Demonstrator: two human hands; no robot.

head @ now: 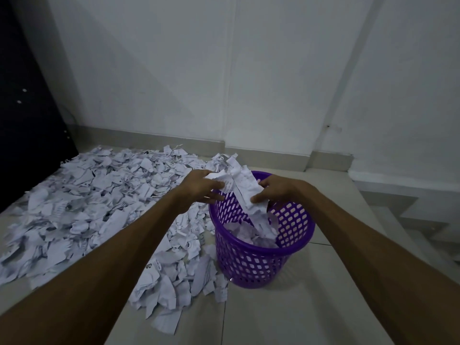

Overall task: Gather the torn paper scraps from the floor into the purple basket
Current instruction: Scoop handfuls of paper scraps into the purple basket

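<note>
A purple perforated basket [251, 260] stands on the tiled floor, right of centre, with paper scraps lying in its bottom. Above its far rim both hands hold a bunch of torn white scraps [242, 188] between them. My left hand [201, 186] is on the bunch's left side with fingers spread along it. My right hand [272, 190] grips the right side, thumb pressed on the paper. A long strip hangs from the bunch down into the basket. A wide pile of torn scraps [94, 205] covers the floor to the left.
A dark door or cabinet [27, 108] stands at the left edge. White walls with a skirting board close the back. At the far right, steps [423, 220] drop away. Bare tiles lie in front of and right of the basket.
</note>
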